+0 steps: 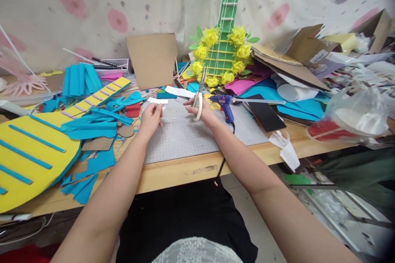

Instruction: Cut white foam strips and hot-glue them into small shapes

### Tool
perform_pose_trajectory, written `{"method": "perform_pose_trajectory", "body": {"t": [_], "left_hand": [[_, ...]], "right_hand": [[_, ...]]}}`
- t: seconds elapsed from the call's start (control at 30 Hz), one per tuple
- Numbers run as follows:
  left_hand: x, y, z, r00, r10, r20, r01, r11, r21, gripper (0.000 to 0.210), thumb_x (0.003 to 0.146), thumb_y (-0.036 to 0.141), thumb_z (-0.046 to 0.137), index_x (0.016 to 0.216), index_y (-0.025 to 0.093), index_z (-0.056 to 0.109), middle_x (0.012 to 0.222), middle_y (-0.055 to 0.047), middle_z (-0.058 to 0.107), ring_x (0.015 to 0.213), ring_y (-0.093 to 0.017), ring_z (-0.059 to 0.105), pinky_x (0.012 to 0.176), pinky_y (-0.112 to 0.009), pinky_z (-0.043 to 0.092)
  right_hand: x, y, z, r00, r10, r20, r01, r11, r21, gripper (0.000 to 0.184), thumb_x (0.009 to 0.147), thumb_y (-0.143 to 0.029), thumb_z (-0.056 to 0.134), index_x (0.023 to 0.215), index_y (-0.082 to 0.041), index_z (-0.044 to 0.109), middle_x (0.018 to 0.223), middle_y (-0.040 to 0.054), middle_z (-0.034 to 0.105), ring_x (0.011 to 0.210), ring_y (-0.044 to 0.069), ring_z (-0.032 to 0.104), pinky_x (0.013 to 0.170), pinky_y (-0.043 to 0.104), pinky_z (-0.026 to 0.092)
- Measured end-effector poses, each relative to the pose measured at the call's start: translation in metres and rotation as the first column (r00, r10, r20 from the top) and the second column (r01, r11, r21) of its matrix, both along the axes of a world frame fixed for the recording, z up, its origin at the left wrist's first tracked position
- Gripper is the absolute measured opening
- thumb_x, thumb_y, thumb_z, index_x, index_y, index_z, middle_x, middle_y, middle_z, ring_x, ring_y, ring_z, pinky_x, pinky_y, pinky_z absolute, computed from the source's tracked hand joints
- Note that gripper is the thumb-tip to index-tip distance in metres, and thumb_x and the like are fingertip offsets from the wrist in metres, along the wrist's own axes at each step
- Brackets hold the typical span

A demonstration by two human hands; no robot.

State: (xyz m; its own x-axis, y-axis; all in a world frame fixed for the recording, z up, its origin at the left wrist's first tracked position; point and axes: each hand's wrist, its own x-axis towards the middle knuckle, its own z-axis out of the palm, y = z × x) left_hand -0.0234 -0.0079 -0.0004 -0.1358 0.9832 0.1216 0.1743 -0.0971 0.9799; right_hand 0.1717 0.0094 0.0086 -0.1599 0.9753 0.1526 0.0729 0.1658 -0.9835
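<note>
My right hand (206,111) is closed on a pair of scissors (199,107) with cream-white handles, the blades pointing up and away from me. My left hand (150,120) is closed in a pinch over the left part of the grey gridded cutting mat (185,139). Whatever it may hold is too small or hidden to name. Just beyond its fingertips lies a small white paper piece (158,100), and a longer white strip (180,91) rests farther back between the hands. To the right of my right hand a blue glue gun (226,107) lies on the mat.
A yellow guitar shape with blue strips (37,148) and blue paper scraps (95,125) cover the left side. At the back stands a green guitar neck (228,16) ringed with yellow flowers. A phone (267,115) and a bagged red cup (336,127) are on the right.
</note>
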Motion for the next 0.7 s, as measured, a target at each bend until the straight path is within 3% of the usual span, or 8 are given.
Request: {"method": "perform_pose_trajectory", "body": {"t": [0.17, 0.33, 0.53, 0.7], "left_hand": [[0.0, -0.001, -0.006, 0.986, -0.071, -0.149, 0.074, 0.997, 0.009, 0.028, 0.081, 0.04, 0.051, 0.064, 0.019, 0.047, 0.053, 0.005, 0.046, 0.037, -0.006, 0.039, 0.036, -0.019, 0.033], [0.008, -0.008, -0.002, 0.987, -0.11, -0.118, 0.109, 0.994, -0.018, 0.025, 0.079, 0.038, 0.055, 0.063, 0.019, 0.048, 0.052, 0.005, 0.048, 0.033, -0.006, 0.039, 0.035, -0.019, 0.029], [0.013, -0.007, -0.001, 0.99, -0.112, 0.081, 0.118, 0.991, -0.066, 0.026, 0.076, 0.036, 0.061, 0.061, 0.017, 0.051, 0.049, 0.004, 0.048, 0.035, -0.006, 0.038, 0.034, -0.017, 0.028], [0.015, -0.005, 0.004, 0.925, -0.014, 0.381, 0.084, 0.982, -0.167, 0.038, 0.079, 0.052, 0.051, 0.073, 0.015, 0.054, 0.065, -0.002, 0.059, 0.043, -0.007, 0.048, 0.036, -0.018, 0.036]], "right_hand": [[-0.005, -0.001, 0.001, 0.996, 0.01, 0.088, -0.009, 1.0, -0.014, 0.037, 0.056, -0.034, 0.072, 0.075, -0.02, 0.043, 0.075, 0.0016, 0.064, 0.06, 0.012, 0.055, 0.061, 0.03, 0.046], [-0.009, 0.002, -0.008, 0.987, 0.036, 0.155, -0.034, 0.999, -0.021, 0.037, 0.057, -0.032, 0.074, 0.075, -0.021, 0.044, 0.072, -0.001, 0.063, 0.06, 0.012, 0.057, 0.06, 0.029, 0.046], [-0.01, 0.006, -0.013, 0.966, 0.059, 0.25, -0.064, 0.998, 0.011, 0.033, 0.056, -0.029, 0.075, 0.072, -0.02, 0.047, 0.07, -0.0018, 0.061, 0.066, 0.013, 0.056, 0.064, 0.029, 0.045], [-0.012, -0.001, -0.003, 0.994, 0.063, 0.09, -0.056, 0.996, -0.071, 0.037, 0.053, -0.032, 0.075, 0.07, -0.019, 0.045, 0.065, -0.0033, 0.056, 0.056, 0.01, 0.05, 0.056, 0.026, 0.041]]}}
